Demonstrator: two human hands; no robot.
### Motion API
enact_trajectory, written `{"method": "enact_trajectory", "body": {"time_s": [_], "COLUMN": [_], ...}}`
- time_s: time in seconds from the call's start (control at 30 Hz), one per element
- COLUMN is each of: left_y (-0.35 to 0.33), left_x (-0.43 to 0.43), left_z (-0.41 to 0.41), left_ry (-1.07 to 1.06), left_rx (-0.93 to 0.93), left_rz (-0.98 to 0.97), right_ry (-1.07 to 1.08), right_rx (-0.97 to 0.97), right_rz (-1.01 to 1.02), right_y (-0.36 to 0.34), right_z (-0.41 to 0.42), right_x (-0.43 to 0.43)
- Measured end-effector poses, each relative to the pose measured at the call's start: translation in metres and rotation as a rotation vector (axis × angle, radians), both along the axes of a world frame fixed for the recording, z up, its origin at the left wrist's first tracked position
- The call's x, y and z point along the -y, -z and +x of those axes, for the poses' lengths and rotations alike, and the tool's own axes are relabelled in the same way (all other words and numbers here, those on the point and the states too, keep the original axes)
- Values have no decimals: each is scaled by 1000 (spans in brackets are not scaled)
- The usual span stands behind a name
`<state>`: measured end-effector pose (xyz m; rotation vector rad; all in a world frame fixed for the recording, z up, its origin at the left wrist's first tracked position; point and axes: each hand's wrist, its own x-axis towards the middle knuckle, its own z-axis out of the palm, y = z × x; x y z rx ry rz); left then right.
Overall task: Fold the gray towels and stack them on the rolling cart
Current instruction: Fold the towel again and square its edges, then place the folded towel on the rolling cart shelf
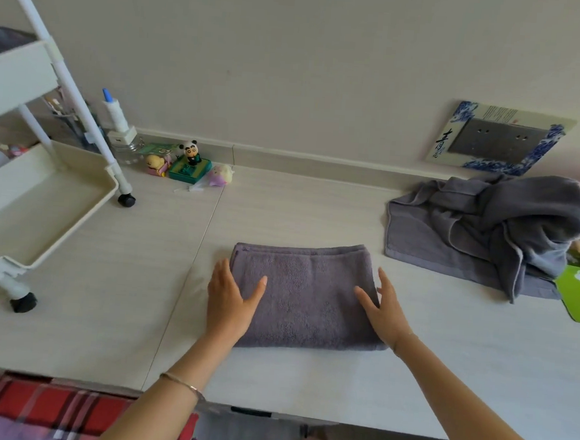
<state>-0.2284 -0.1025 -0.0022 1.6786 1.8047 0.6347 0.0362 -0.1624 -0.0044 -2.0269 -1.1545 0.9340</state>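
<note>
While the rolling cart [42,209] stands well left of the hands, the left hand [229,301] and right hand [383,312] rest flat and open on either end of one folded gray towel [305,300], not yet stacked; right of them a crumpled towel heap [493,230] awaits folding

Folded gray towel [302,299], flat and neat, near the front of the table [304,382]. Heap of unfolded gray towels [480,233] back on the right. White rolling cart [46,199] standing far left, well apart.
</note>
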Motion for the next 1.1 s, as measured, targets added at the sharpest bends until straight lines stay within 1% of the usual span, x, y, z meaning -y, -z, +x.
{"method": "enact_trajectory", "body": {"time_s": [0.03,0.1,0.2,0.3,0.37,0.43,0.5,0.57,0.67,0.8,1.0,1.03,1.1], "left_y": [-2,-3,0,1,3,-6,-18,-38,-73,-128,-207,-220,-235], "left_x": [3,5,7,10,11,12,9,8,5,2,2,3,2], "left_z": [-7,-23,-38,-40,-39,-40,-44,-51,-63,-91,-156,-171,-191], "left_ry": [-61,-146,-116,-62,-47,-29,-2,33,98,99,52,22,-5], "left_rx": [12,47,81,136,213,328,474,582,668,823,1010,1056,1155], "left_rz": [-32,-155,-375,-416,-451,-543,-657,-706,-656,-525,-301,-239,-174], "right_ry": [53,145,204,177,184,234,251,238,184,140,-110,-150,-209], "right_rx": [-86,-175,-209,-204,-273,-467,-669,-760,-821,-857,-977,-1002,-1020], "right_rz": [-28,-66,-148,-245,-301,-287,-223,-168,-92,21,161,168,189], "right_y": [-3,-10,-16,-20,-25,-35,-52,-68,-96,-150,-225,-237,-253], "right_z": [-1,0,4,-3,-7,-8,-8,-11,-23,-49,-108,-121,-138], "right_x": [7,18,26,31,31,32,35,40,38,22,-22,-33,-51]}}
